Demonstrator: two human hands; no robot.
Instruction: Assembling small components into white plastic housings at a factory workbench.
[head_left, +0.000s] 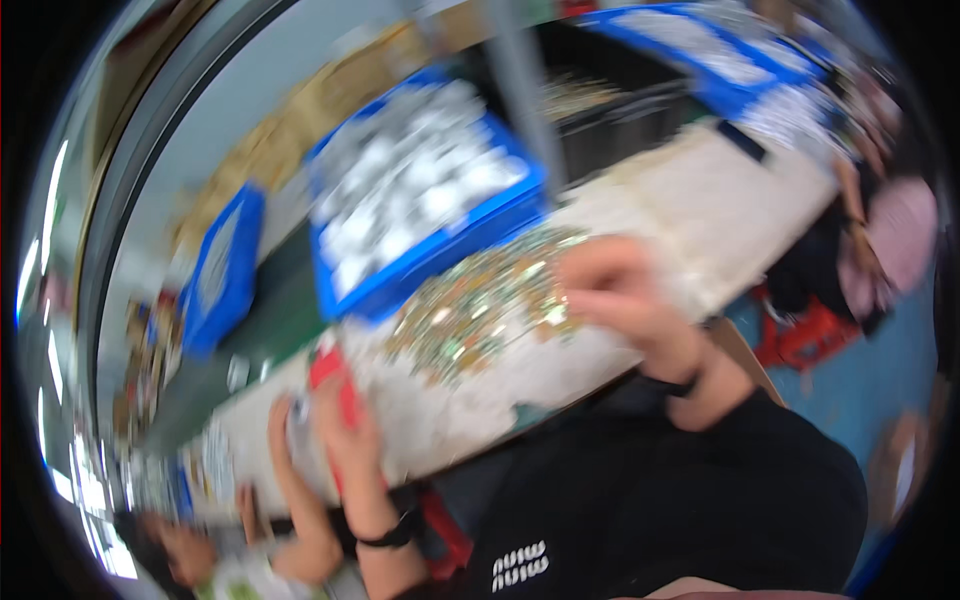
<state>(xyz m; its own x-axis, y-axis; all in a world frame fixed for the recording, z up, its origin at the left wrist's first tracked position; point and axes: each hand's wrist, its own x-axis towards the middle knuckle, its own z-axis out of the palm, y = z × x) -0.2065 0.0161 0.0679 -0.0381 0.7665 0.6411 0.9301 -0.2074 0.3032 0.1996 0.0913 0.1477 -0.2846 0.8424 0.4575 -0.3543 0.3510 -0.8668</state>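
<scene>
Blurred right hand touches glittering pile; finger state unclear; blue crate holds silvery pieces.

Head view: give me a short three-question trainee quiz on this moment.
1. True or false: the right hand rests on the pile of small shiny pieces.
2. What colour is the big bin behind the pile? A red, B blue, C green.
3. The left hand is at a small ___ coloured thing.

Key: 1 true. 2 B. 3 red. Motion blur hides what the pieces are and how the left hand grips.
</scene>
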